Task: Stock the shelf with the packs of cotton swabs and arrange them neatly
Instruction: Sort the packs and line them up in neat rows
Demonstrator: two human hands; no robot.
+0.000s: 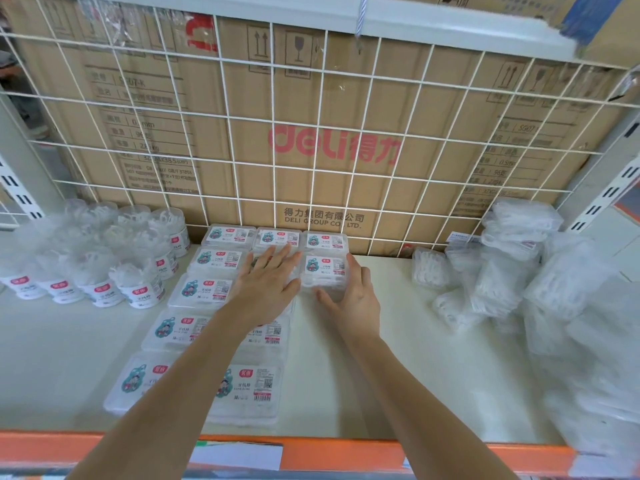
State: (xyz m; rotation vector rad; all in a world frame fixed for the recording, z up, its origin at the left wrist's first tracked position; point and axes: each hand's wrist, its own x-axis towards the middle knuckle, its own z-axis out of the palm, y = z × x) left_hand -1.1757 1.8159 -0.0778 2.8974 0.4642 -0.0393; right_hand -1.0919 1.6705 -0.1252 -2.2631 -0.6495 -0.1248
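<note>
Near the white shelf's (381, 358) back edge, a clear flat plastic swab pack (325, 268) is gripped by the right hand (353, 299), the left hand (266, 282) laid flat, fingers straight, on neighbouring packs (207, 289). Placement is judged under way; squaring against them is needed next.

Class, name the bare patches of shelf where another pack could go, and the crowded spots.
Bare: shelf between the flat packs and the loose bags, nearer than the right hand; also in front of the tubs. Crowded: left back, right edge.

My packs (325, 271) are clear, with white labels, a red tag and a blue-green picture. The shelf (398, 341) is white, and orange in front. The box (311, 81) is brown with red letters.
</note>
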